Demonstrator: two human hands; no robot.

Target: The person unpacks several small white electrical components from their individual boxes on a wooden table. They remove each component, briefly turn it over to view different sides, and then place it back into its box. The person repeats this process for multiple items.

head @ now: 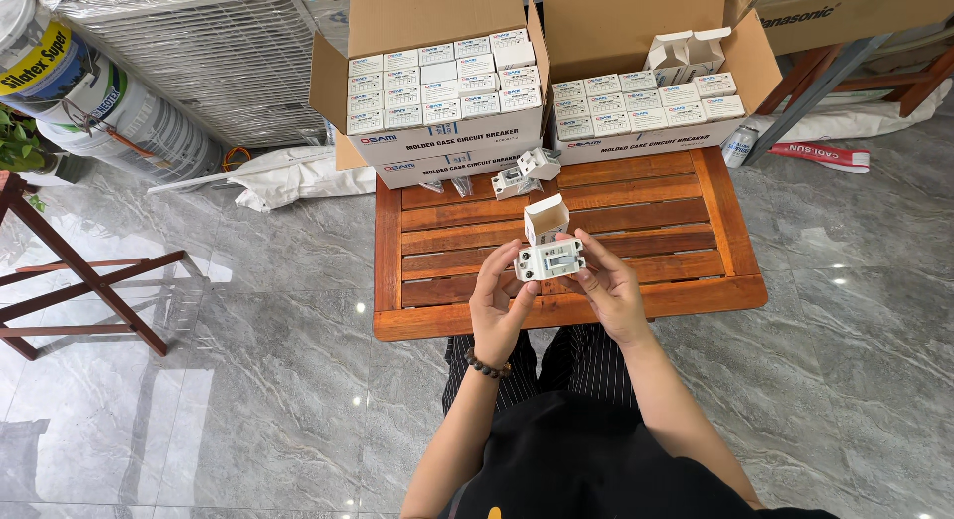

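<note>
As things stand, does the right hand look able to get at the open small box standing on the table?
Probably yes: the open small box stands just beyond the right hand with nothing between, though both hands hold the white breaker, so it is occupied.

My head camera looks steeply down from above the counter (696,295), close over my lap, facing the far boxes (447,91).

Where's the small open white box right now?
In the head view, the small open box stands at the middle of the slatted wooden table, just beyond the white breaker held by both hands.
</note>
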